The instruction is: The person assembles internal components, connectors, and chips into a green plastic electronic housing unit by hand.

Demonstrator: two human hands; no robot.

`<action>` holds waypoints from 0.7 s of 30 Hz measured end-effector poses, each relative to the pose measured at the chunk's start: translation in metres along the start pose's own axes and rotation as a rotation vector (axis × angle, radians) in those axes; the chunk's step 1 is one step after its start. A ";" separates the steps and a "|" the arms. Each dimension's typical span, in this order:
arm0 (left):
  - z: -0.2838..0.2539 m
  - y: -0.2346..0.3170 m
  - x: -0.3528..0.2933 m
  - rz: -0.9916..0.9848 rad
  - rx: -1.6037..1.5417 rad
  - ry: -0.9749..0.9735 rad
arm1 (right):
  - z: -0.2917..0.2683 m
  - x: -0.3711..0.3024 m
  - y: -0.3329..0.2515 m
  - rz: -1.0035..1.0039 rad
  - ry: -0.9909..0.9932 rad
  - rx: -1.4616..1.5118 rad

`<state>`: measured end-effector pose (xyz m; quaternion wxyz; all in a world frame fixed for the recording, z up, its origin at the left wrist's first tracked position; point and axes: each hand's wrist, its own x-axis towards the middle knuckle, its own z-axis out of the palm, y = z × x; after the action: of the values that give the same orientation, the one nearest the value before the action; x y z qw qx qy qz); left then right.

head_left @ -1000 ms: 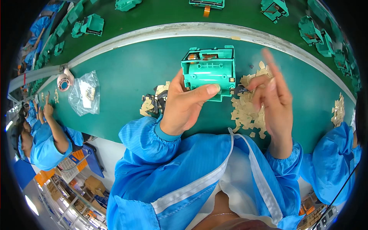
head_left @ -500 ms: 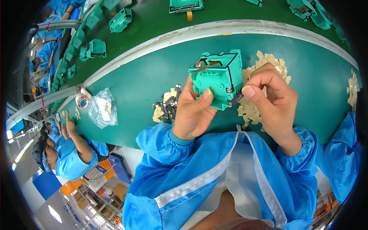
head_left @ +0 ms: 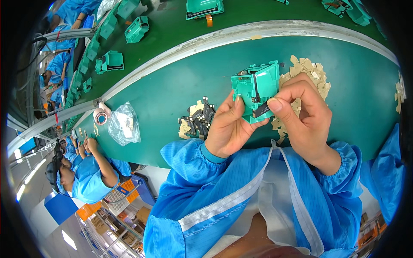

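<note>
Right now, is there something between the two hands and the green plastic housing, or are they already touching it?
Nothing visible stands between them. The left hand grips the green plastic housing from its left side, and the right hand presses a small dark strip against its lower front, above the green table.

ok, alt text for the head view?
Both bare hands hold a green plastic housing above a green worktable; the right hand presses a dark strip on it, the left hand steadies it. Tan pieces lie behind.
</note>
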<state>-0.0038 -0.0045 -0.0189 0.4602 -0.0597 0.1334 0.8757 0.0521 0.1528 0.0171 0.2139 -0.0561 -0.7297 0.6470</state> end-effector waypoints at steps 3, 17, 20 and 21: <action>0.000 0.000 0.000 -0.003 -0.010 -0.001 | 0.000 0.000 0.000 0.008 -0.001 -0.011; -0.002 -0.001 0.000 -0.008 0.006 -0.009 | -0.001 -0.001 -0.001 0.049 0.003 0.007; -0.002 0.001 -0.001 -0.009 0.009 -0.005 | 0.000 0.000 -0.001 0.014 0.003 -0.010; -0.002 0.000 -0.001 -0.007 0.006 -0.005 | 0.000 0.000 -0.001 0.015 0.003 -0.010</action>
<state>-0.0036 -0.0059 -0.0204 0.4639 -0.0566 0.1348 0.8737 0.0523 0.1527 0.0179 0.2100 -0.0635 -0.7322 0.6447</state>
